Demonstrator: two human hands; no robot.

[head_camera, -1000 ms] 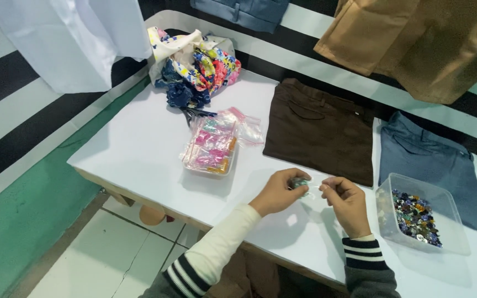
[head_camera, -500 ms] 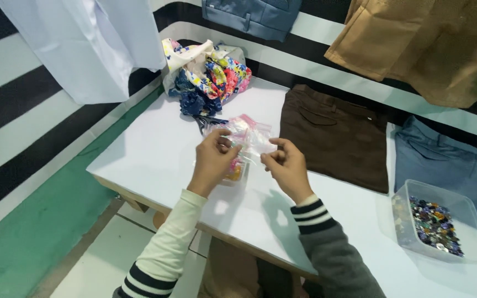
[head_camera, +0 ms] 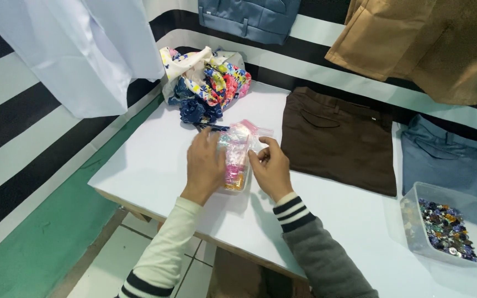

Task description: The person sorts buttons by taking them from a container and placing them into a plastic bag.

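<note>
A small clear plastic bag (head_camera: 237, 157) filled with pink and yellowish bits lies on the white table (head_camera: 150, 160), near its front middle, and both hands are on it. The left hand (head_camera: 205, 164) lies flat over the bag's left side, fingers spread and pressing down rather than curled around it. The right hand (head_camera: 271, 167) pinches the bag's right edge, thumb and fingers closed on the thin film near the loose top, which sticks up crumpled towards the back. The bag looks light and soft; its film is probably slippery and would sag or spill from the open end if lifted by the bottom, so the gathered top or the two side edges seem the safest places to take hold. Just behind it sits a heap of patterned cloth scraps (head_camera: 205, 83) in blue, pink and yellow. To the right, just beside the hands, lie folded brown trousers (head_camera: 338, 138), then folded blue-grey trousers (head_camera: 448, 160). Well apart at the right front stands a clear plastic tub (head_camera: 443, 221) of small shiny, many-coloured pieces. A white garment (head_camera: 78, 49) hangs at the left against the striped wall.
</note>
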